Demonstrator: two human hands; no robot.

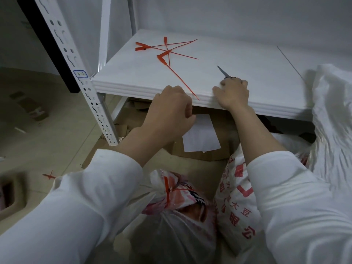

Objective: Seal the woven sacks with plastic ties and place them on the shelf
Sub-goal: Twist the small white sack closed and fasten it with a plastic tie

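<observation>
A white woven sack (177, 216) with red print stands on the floor between my arms, its neck bound by a red plastic tie (167, 189). A second printed sack (236, 202) leans beside it on the right. Several loose red ties (167, 49) lie on the white shelf (238, 60); one long tie (182, 82) reaches the shelf's front edge. My left hand (171, 109) hangs curled just below that edge, at the tie's tip; whether it pinches the tie I cannot tell. My right hand (233, 94) grips scissors (223, 72) on the shelf, blades pointing away.
A perforated white shelf upright (76, 73) rises at left. Flattened cardboard (200, 141) with a white sheet of paper (201, 134) lies under the shelf. A large crumpled white sack (333, 121) fills the right side. Cardboard scraps litter the floor at left.
</observation>
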